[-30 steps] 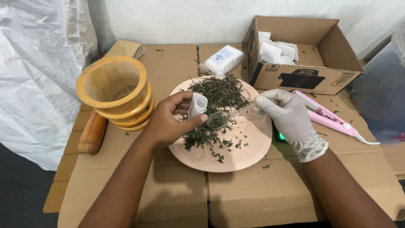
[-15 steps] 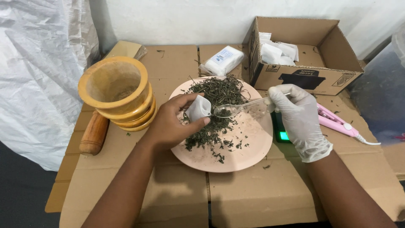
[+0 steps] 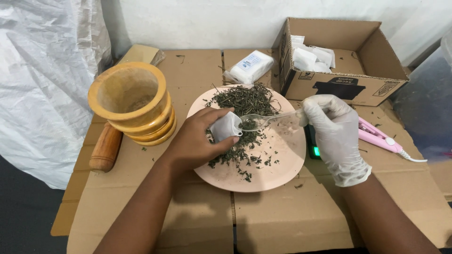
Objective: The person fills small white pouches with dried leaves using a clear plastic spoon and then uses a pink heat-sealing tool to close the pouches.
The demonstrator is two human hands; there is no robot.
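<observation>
Two bare forearms, one hand gloved

The right hand (image 3: 335, 134) wears a thin, whitish, slightly translucent disposable glove, wrinkled over the knuckles, its loose cuff ending just past the wrist. The left hand (image 3: 195, 141) is uncovered, with short nails. Neither arm shows a sleeve, watch, ring or bracelet anywhere in view.

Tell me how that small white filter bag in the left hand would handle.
The small white filter bag looks thin and soft, pinched open by the left hand, so probably floppy. It is likely very light. With the clear plastic spoon at its mouth, it could easily collapse or spill.
</observation>
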